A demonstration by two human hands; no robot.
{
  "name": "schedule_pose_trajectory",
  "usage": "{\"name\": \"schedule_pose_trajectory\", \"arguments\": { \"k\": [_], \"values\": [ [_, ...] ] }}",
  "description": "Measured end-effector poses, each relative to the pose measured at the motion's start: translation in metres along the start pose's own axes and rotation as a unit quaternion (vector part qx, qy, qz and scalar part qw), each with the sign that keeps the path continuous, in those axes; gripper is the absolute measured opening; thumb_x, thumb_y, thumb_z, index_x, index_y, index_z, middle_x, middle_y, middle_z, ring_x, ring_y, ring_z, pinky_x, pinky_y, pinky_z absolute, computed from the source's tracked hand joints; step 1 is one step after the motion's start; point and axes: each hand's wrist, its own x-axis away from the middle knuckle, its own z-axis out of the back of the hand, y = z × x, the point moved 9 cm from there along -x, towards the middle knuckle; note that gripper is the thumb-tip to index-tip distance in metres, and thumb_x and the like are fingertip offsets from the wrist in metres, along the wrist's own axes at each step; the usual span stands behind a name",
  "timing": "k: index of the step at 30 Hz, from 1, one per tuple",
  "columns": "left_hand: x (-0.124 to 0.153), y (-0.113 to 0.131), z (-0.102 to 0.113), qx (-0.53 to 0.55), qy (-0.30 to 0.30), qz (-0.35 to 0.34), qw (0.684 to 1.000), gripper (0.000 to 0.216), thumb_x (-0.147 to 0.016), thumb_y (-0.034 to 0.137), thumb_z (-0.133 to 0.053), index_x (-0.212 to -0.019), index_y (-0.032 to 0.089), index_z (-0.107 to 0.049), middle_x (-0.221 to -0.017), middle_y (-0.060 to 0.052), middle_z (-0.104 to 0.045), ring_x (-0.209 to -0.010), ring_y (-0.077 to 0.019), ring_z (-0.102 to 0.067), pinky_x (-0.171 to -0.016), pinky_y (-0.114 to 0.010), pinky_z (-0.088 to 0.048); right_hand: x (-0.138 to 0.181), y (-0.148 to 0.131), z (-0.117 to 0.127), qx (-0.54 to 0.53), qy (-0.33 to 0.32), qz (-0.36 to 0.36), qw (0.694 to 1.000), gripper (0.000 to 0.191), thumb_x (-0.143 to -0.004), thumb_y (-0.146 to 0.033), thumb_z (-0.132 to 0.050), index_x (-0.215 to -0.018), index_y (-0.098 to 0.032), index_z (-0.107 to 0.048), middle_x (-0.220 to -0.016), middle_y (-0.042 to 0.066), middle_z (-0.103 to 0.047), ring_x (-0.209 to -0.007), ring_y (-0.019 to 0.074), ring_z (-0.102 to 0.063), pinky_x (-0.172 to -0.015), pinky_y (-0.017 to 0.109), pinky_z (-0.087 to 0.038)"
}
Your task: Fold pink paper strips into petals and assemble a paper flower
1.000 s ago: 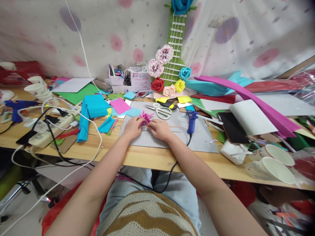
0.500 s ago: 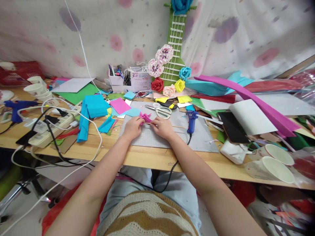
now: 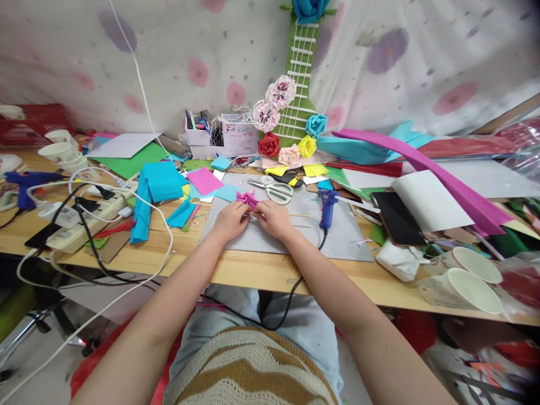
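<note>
A bunched magenta paper flower shows just beyond my fingertips, over the grey cutting mat. My left hand is closed on the flower's base, partly covering it. Close beside it, my right hand pinches at the same spot, where a thin wooden stick runs out to the right. The fingertips of both hands nearly meet, and they hide where the stick joins the flower. Scissors with pale handles lie just behind my right hand. A blue glue gun rests on the mat further right.
Cyan crepe paper and a power strip with tangled cables lie on the left. To the right are a phone, a white notebook and paper cups. A green guitar-shaped decoration stands at the back.
My two hands have come closer together at the flower's base; the left has shifted slightly right and the right slightly left. The flower is tipped a little differently.
</note>
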Motion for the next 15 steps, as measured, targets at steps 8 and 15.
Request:
{"name": "schedule_pose_trajectory", "arguments": {
  "k": [8, 15],
  "values": [
    [-0.0044, -0.0034, -0.007, -0.048, -0.017, 0.035, 0.998, 0.019, -0.08, 0.017, -0.047, -0.096, 0.019, -0.057, -0.097, -0.008, -0.062, -0.094, -0.0221, -0.055, -0.08, -0.034, -0.044, -0.0006, -0.0005, 0.0032, -0.019, 0.037, 0.025, 0.999, 0.021, -0.087, -0.025, -0.046, -0.095, -0.022, -0.065, -0.102, 0.005, -0.057, -0.088, 0.0157, -0.051, -0.067, 0.025, -0.037],
    [-0.0058, -0.002, -0.0066, -0.021, -0.016, 0.054, 0.998, 0.015, -0.074, 0.011, -0.049, -0.086, 0.017, -0.056, -0.091, -0.008, -0.061, -0.091, -0.0219, -0.054, -0.079, -0.033, -0.044, -0.0049, -0.0022, 0.0015, 0.001, 0.045, 0.017, 0.999, 0.025, -0.089, -0.028, -0.043, -0.096, -0.025, -0.066, -0.093, 0.004, -0.059, -0.085, 0.0161, -0.05, -0.067, 0.026, -0.035]
  ]
}}
